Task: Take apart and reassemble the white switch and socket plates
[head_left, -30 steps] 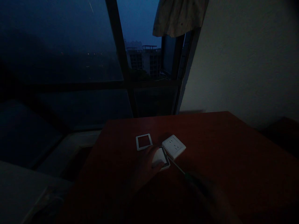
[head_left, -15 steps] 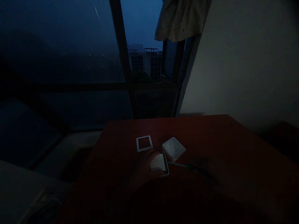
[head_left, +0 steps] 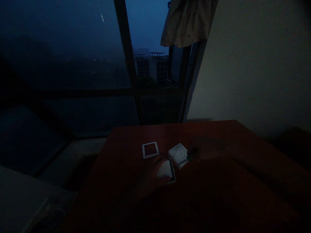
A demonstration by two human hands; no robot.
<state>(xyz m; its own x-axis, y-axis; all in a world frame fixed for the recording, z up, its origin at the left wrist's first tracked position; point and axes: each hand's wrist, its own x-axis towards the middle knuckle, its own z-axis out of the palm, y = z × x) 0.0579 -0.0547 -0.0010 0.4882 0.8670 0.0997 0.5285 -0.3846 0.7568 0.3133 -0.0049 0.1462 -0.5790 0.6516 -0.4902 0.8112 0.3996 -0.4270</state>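
Note:
In the dim light, my left hand [head_left: 151,176] is closed around a square white wall switch [head_left: 164,169], thumb and fingers on opposite edges. The switch shows a dark strip along its right side. My right hand [head_left: 205,149] grips a screwdriver [head_left: 181,162] with a green and dark handle. Its thin shaft slants down to the left, and the tip is at the right edge of the switch; whether it is wedged in, I cannot tell. Just behind lies a white wall socket [head_left: 179,153], partly covered by the screwdriver and right hand. A square white cover frame [head_left: 143,151] rests beyond my left hand.
The reddish-brown table [head_left: 209,129] has its far edge near the window frame [head_left: 136,106]. A pale wall [head_left: 247,71] rises at the right. A curtain [head_left: 187,26] hangs by the window, well above the table.
My right hand has swung up and away from me, so the screwdriver now slants across the socket's near corner. My left hand and the switch have hardly moved.

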